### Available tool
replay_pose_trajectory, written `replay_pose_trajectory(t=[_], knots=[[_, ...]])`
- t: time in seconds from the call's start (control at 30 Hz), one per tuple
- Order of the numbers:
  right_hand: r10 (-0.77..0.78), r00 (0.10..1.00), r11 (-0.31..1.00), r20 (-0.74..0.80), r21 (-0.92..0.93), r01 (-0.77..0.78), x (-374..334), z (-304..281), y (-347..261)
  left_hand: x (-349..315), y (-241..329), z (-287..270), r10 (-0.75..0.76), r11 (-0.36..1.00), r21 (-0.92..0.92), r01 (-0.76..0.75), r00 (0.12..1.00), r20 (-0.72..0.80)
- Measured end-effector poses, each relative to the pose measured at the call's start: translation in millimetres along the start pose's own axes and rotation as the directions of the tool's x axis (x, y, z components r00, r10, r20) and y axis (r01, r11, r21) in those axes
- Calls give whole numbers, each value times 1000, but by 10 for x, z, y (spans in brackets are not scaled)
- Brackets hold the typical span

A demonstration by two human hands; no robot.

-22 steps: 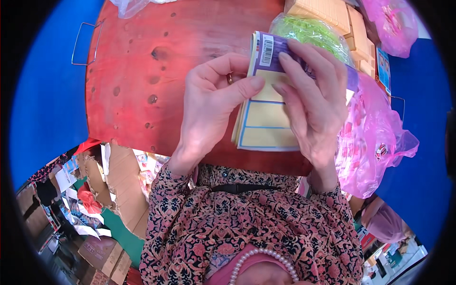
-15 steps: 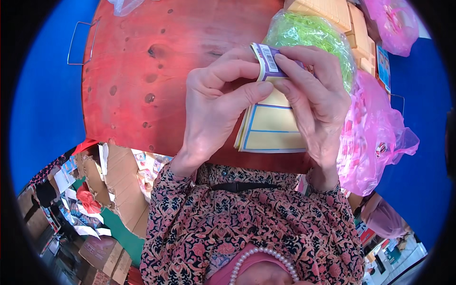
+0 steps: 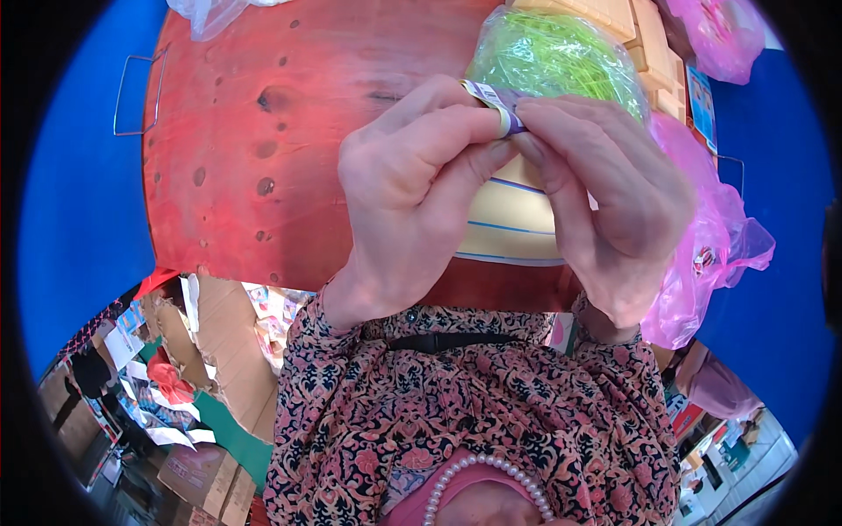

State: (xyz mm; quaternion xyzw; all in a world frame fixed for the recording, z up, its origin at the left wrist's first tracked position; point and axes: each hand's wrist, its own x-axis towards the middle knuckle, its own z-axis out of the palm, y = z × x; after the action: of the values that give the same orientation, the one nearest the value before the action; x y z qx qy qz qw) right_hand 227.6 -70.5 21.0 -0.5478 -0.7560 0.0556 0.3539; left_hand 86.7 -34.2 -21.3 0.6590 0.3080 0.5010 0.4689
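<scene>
Both my hands are raised over the red tabletop around a pad of pale yellow sheets (image 3: 511, 223) with blue lines. A purple header (image 3: 516, 121) runs along its far end, bent up and curled between my fingertips. My left hand (image 3: 395, 193) pinches the header's left part between thumb and bent fingers. From the other side my right hand (image 3: 614, 193) pinches it too, thumb underneath and fingers on top. The pad's lower edge hangs toward me, bowed, between my wrists. My fingers hide much of the header and the pad's sides.
Beyond my hands lies a clear bag of green shreds (image 3: 561, 61). Pale orange boxes (image 3: 653, 53) are stacked behind it. A pink plastic bag (image 3: 680, 263) sits at the right, another (image 3: 719, 35) farther off. Thin wire loops (image 3: 118, 96) edge the red tabletop (image 3: 219, 131). Torn cardboard (image 3: 237, 359) stands lower left.
The header, flatter with its barcode showing before, is now curled and mostly covered by my fingers. My right hand has turned and shifted slightly right; both grips have tightened.
</scene>
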Motion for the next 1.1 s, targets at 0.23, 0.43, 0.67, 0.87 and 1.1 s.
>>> replay_pose_trajectory(t=[0.23,0.43,0.67,0.87,1.1], knots=[[-12,998,993,62,-117,20,36,-57,-66,1,33,27,118,983,143,-115,993,-7],[27,992,992,121,-125,-12,50,-49,-18,-8,6,24,114,985,132,-111,993,-15],[-34,992,991,121,-124,50,60,-62,-32,-10,12,90,166,968,201,-148,983,-74],[-21,991,980,129,-191,46,64,-25,-33,-26,-2,100,196,958,233,-170,976,-95],[81,980,996,181,8,-84,84,-67,-2,-8,-26,72,131,974,194,-114,988,-79]])
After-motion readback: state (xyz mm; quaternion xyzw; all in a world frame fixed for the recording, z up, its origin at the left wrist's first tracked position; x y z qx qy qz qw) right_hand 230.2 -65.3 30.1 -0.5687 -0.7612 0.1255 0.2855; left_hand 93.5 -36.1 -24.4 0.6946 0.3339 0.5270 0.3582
